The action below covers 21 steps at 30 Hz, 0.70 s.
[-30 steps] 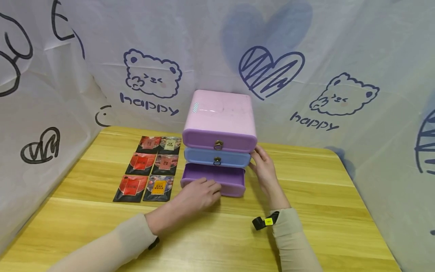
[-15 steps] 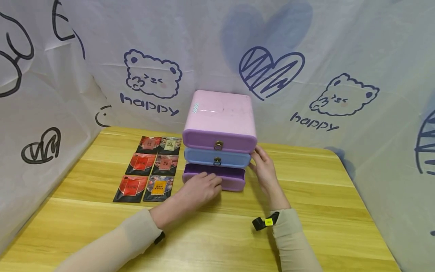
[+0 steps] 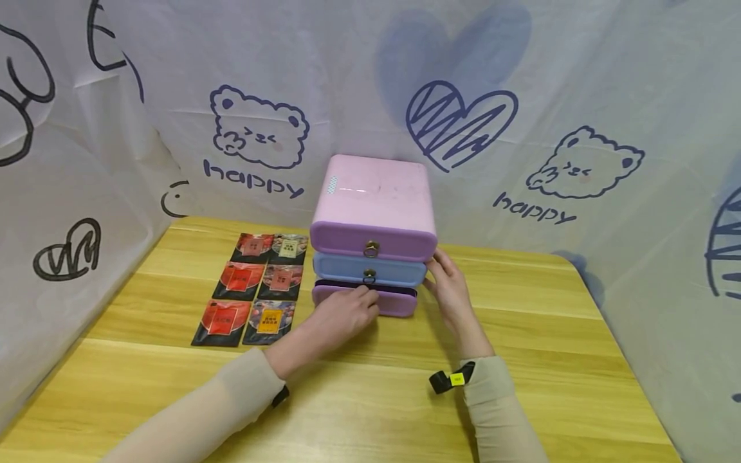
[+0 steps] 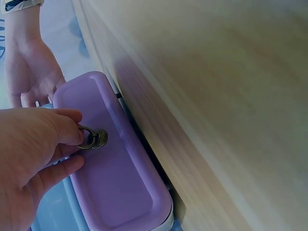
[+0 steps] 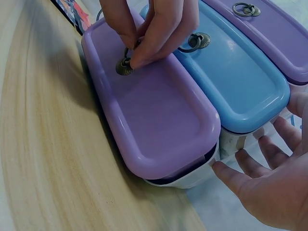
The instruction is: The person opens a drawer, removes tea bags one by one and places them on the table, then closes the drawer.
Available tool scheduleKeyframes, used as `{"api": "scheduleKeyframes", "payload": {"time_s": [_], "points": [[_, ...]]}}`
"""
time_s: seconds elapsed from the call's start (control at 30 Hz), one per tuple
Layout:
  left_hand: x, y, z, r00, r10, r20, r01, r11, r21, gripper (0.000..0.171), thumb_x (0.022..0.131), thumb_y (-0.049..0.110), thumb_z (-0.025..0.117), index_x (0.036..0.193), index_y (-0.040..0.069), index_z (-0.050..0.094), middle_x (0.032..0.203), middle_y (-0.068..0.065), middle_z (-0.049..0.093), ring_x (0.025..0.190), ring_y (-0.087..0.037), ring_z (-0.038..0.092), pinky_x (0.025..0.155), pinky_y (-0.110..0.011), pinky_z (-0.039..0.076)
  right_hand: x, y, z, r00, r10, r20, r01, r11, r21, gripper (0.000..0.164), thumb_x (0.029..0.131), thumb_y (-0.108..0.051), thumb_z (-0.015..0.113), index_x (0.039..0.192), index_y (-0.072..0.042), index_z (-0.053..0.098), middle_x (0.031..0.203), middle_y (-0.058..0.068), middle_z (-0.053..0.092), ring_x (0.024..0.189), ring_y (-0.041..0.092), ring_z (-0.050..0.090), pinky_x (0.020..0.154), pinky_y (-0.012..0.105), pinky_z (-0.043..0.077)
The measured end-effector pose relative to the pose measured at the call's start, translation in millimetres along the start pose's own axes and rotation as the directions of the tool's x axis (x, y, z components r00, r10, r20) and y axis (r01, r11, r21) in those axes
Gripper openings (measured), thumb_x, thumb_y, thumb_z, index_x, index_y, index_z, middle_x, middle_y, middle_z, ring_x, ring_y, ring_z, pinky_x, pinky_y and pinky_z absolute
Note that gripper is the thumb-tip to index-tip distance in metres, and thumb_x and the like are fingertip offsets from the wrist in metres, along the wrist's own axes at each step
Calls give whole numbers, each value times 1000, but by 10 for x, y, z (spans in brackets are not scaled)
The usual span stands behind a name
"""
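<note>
A small three-tier drawer cabinet [image 3: 379,190] with a pink top stands on the table. Its bottom purple drawer [image 3: 396,303] juts out slightly, with a dark gap along its upper edge. My left hand [image 3: 344,315] is at this drawer's front, thumb and fingers pinching the brass ring pull [image 4: 99,138], as both wrist views show. At the cabinet's right side is my right hand [image 3: 453,296]; in the right wrist view its spread fingertips rest against the side wall. Above sit the blue middle drawer [image 5: 236,72] and the purple top drawer [image 3: 341,239], both pushed in.
Several dark sachets with red, pink and yellow labels, such as the front red one [image 3: 222,319], lie in two columns left of the cabinet. The wooden table [image 3: 532,321] meets a white printed cloth [image 3: 359,77] behind and at the sides.
The bottom drawer has slid back into the cabinet, from well out to nearly in. My left hand has moved forward with it. My right hand has stayed at the cabinet's side.
</note>
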<state>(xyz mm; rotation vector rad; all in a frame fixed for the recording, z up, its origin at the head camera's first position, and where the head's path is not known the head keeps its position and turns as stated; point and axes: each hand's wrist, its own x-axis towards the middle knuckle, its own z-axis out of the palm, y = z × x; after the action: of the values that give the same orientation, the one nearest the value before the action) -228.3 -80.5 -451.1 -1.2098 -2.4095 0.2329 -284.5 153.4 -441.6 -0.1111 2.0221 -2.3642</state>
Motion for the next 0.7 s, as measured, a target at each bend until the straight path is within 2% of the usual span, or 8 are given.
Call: {"api": "scheduleKeyframes", "payload": {"time_s": [0.47, 0.7], "points": [[62, -61, 71, 999, -39, 23, 39, 999, 0, 19, 89, -2, 75, 104, 9, 75, 107, -4, 67, 91, -17, 62, 74, -25, 57, -21, 1, 4, 1000, 5, -1, -5, 1000, 7, 48, 108, -22, 56, 153, -8, 51, 156, 9, 49, 143, 21, 44, 118, 49, 39], [71, -78, 89, 998, -60, 1, 60, 998, -4, 15, 89, -1, 75, 101, 9, 75, 105, -3, 68, 89, -15, 63, 71, -24, 57, -18, -8, 4, 1000, 0, -3, 0, 1000, -6, 48, 108, -23, 56, 153, -8, 51, 157, 9, 48, 144, 22, 44, 118, 49, 39]]}}
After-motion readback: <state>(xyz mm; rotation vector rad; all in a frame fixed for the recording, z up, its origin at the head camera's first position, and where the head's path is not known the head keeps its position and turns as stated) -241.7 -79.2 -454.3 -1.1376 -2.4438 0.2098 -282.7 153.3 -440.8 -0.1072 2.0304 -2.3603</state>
